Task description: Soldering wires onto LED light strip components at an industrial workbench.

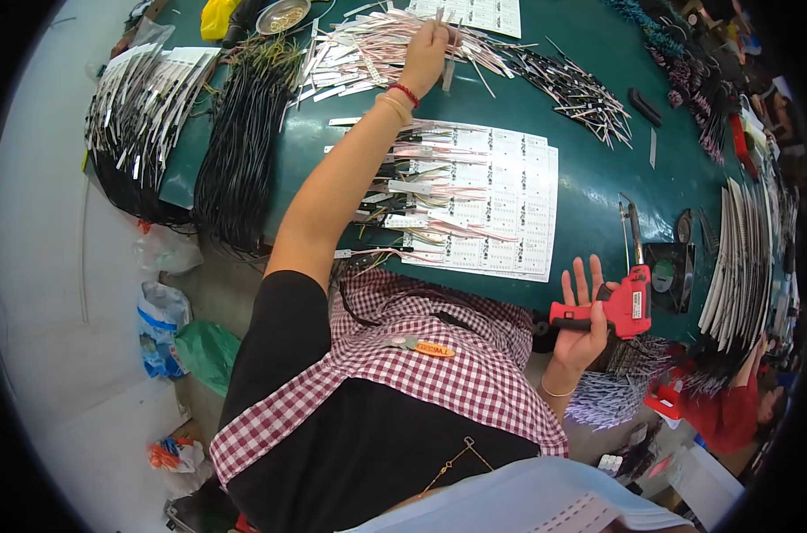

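Note:
My left hand reaches to the far side of the green table, fingers closed in a pinch at the pile of thin white strips with pink wires. A thin strip seems to be between the fingers, partly hidden by them. At the table's near right edge, my right hand holds a red soldering gun by its handle under the thumb, the other fingers stretched out. The gun's metal tip points away from me. Between the hands lie white printed sheets, with several wired strips in rows along their left side.
Bundles of black cables hang over the left table edge. Short black-and-white wired pieces lie at the far right of the pile. A metal bowl stands at the back. Stacked strips line the right side, near another person's red sleeve.

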A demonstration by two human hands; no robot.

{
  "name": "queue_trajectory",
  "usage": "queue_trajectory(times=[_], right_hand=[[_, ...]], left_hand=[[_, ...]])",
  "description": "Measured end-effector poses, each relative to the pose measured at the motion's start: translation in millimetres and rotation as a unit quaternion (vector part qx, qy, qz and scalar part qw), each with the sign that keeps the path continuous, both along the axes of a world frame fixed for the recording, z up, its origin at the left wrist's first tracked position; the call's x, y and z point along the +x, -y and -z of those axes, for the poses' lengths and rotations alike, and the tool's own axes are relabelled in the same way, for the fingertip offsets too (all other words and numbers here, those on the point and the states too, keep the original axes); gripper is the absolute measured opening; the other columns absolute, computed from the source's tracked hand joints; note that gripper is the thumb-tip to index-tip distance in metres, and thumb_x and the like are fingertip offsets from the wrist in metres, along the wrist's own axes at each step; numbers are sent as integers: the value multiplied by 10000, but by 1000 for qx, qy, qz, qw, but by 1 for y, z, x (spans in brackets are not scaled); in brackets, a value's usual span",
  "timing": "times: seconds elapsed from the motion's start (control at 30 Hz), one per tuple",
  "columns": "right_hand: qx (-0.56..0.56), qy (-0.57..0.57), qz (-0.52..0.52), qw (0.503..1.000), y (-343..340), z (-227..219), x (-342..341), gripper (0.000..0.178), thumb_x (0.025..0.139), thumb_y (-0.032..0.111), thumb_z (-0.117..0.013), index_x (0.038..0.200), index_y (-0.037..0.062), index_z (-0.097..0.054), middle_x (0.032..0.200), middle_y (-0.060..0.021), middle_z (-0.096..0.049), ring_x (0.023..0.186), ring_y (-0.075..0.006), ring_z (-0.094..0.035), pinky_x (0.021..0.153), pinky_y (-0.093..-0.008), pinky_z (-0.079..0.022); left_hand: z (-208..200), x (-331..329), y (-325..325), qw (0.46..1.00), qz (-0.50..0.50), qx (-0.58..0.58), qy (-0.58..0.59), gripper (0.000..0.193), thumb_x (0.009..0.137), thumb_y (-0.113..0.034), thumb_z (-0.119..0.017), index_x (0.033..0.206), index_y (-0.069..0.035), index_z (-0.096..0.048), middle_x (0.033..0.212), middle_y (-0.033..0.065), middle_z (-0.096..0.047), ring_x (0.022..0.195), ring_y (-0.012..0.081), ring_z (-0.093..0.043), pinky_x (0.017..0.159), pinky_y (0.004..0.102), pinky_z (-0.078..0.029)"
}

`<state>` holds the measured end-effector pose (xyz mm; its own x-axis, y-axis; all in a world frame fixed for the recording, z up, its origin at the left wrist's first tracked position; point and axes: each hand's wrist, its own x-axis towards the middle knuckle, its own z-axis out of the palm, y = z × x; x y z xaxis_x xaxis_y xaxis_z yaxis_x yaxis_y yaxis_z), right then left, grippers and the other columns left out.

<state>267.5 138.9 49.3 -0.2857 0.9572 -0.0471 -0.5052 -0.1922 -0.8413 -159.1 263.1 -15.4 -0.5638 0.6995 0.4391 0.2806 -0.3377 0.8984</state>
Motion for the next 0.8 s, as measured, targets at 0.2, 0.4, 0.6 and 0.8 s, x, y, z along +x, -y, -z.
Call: queue_trajectory(times=[0.2, 0.4, 0.6, 0.8], right_hand=[[18, -4, -10, 1000, 1, 4, 10, 325, 905, 126, -469, 1224, 99, -412, 1402, -249, -314, 1294, -410, -333, 1065, -564, -278], [10, 5, 18, 1000, 6, 5, 15, 346, 881, 111, -503, 1211, 78, -402, 1188, -202, -480, 1000, -286, -557, 982, -515, -400], [32, 32, -24, 999, 3, 1, 13, 341, 896, 159, -514, 1198, 40, -409, 830, -88, -517, 660, -149, -497, 756, -386, -480], [-38, 89, -92, 991, 32, 8, 39, 412, 859, 214, -587, 1166, -29, -457, 687, -75, -497, 544, -128, -459, 560, -300, -443]], left_hand=[[-27, -42, -10, 991, -116, 55, 34, 181, 929, -157, -450, 856, -13, -532, 670, 15, -519, 571, 96, -500, 547, 228, -430], [-93, -14, 23, 998, -18, -58, -14, 157, 913, -176, -484, 834, -47, -526, 654, -15, -460, 574, 76, -407, 508, 227, -352], [-125, 66, 99, 952, 204, -228, 6, 161, 861, -173, -550, 761, -47, -544, 624, -62, -444, 531, 19, -372, 469, 179, -273], [-67, 158, 197, 875, 311, -326, -176, 176, 751, -135, -615, 736, 38, -588, 622, 203, -551, 540, 256, -543, 560, 341, -439]])
